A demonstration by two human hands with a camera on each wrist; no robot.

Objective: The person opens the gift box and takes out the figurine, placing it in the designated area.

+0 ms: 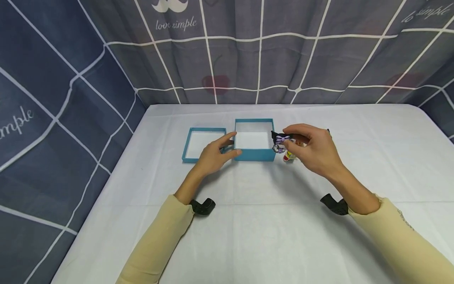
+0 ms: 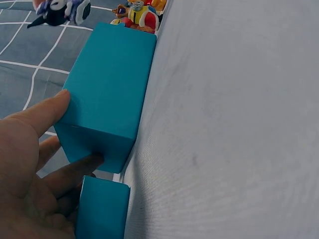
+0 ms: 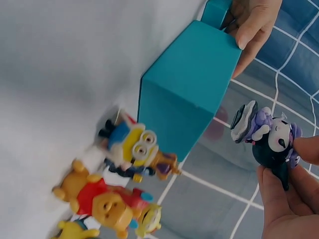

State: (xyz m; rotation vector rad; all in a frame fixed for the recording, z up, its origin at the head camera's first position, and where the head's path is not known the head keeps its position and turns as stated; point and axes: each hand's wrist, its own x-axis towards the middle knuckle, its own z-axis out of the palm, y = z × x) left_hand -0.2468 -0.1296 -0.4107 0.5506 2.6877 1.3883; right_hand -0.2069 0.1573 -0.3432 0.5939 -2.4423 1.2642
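A blue box (image 1: 254,155) with a white inside stands open at the top. My left hand (image 1: 217,154) rests on its left end; the thumb (image 2: 47,112) touches the front top edge and extended fingers lie along the side wall. Right of the box, my right hand (image 1: 313,148) pinches a black-hooded figurine (image 3: 271,134) with a purple bow and white face between thumb and fingers. It is held up beside the box's right rim. Below this hand stand a yellow goggled figurine (image 3: 137,144) and a bear figurine in a red shirt (image 3: 102,201), largely hidden in the head view.
The shallow blue lid (image 1: 191,160) lies inside-up left of the box, beside my left hand. More figurines, among them a small brown one (image 3: 165,164) and a yellow one (image 3: 77,230), cluster right of the box. A gridded curtain (image 1: 234,63) hangs behind the white-covered table (image 1: 255,236).
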